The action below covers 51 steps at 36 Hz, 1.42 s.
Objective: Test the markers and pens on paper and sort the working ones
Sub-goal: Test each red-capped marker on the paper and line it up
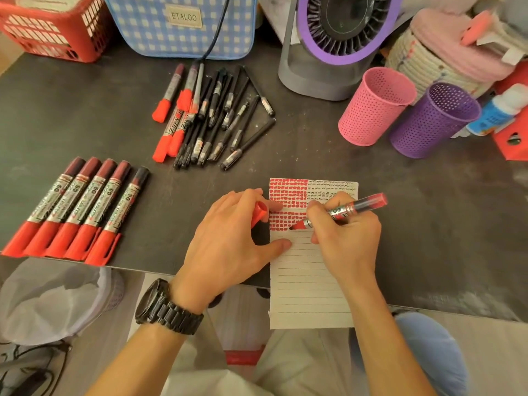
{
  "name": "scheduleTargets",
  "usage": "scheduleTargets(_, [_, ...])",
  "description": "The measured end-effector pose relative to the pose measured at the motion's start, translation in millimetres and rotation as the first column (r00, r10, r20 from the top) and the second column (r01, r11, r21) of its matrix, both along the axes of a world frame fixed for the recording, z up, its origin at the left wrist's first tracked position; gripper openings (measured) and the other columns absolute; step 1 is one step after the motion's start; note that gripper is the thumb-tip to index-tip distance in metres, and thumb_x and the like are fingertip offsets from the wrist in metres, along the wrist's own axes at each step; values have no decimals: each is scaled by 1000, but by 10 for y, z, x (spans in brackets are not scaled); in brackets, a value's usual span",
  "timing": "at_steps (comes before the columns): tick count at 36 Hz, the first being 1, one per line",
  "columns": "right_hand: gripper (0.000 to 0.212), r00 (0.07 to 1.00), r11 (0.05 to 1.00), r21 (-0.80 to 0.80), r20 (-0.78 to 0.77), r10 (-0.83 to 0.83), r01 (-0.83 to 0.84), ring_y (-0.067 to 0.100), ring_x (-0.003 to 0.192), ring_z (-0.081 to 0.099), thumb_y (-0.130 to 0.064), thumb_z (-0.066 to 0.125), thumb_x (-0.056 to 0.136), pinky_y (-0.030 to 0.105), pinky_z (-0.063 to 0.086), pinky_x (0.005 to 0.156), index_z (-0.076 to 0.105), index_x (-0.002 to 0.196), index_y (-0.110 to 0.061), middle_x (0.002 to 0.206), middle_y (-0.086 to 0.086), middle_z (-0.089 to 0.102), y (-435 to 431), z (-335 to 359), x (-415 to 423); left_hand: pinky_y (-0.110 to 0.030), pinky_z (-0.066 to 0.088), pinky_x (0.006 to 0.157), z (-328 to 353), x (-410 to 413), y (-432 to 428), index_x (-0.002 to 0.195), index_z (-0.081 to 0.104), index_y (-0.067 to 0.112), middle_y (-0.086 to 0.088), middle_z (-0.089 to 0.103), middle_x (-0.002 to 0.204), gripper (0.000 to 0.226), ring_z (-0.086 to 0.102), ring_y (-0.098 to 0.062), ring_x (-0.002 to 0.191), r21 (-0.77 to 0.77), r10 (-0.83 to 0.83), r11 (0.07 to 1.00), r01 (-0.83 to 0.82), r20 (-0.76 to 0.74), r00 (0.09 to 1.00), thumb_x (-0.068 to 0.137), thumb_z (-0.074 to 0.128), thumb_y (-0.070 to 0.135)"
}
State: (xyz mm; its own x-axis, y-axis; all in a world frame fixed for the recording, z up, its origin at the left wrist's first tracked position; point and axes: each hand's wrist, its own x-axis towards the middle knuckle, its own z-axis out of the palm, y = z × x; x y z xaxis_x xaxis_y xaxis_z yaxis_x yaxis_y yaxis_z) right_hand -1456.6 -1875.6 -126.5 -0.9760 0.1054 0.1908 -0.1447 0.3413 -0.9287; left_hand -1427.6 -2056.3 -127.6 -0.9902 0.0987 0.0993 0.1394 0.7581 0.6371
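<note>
My right hand (347, 235) grips an uncapped red marker (357, 207), its tip touching the lined paper (308, 284) at the end of a row of red marks. My left hand (228, 238) holds the marker's red cap (259, 213) in its fingers while its thumb presses the paper's left edge. The upper part of the sheet is covered with red marks on the left and black marks on the right. Several capped red markers (77, 207) lie side by side at the left. A mixed pile of red markers and black pens (211, 118) lies further back.
A pink mesh cup (374, 107) and a purple mesh cup (431, 121) stand at the right, in front of a fan (337, 38). A red basket (48, 27) and a checked bag (180, 24) sit at the back. A lined bin (54, 298) is below the table's left edge.
</note>
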Motion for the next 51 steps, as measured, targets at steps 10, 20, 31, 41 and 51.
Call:
scheduleTargets(10, [29,1000,999,53,6,-4,4,5,48,62,-7,71,90,8,44,53,62,63,-10,49,-9,61,-24,21,2,-26,21,112,-28,-2,-13,94,30,60,27,58,132,46,40,2,134,-5,0,1000,0,-16,1000,72,69,70])
scheduleTargets(20, [29,1000,997,76,20,-20,19,5,49,63,-8,72,90,8,45,53,62,63,-13,49,-14,61,-26,31,7,-30,24,114,-9,-4,-6,93,29,61,28,58,132,45,39,3,134,1,0,1000,0,-11,1000,72,67,71])
scheduleTargets(31, [27,999,996,86,20,-29,27,5,50,63,-9,71,91,9,45,53,63,65,-11,50,-15,61,-25,32,8,-35,26,116,-11,-6,-3,89,34,50,28,57,133,42,40,0,136,6,-1,1000,1,-5,1000,72,66,71])
scheduleTargets(41, [27,999,996,85,23,-43,41,8,47,62,-8,71,90,16,47,50,63,65,-8,51,-1,62,-22,24,-3,-30,25,113,-22,-3,-11,90,30,54,26,58,133,44,40,1,136,4,2,1000,-2,-14,1000,72,65,72])
scheduleTargets(51, [27,999,996,82,-4,-35,35,10,47,60,-7,70,90,17,48,51,62,64,-8,49,-4,60,-19,21,0,-31,27,113,-33,-3,-8,88,33,47,29,57,132,43,40,1,136,5,-2,1000,2,-17,1000,72,64,73])
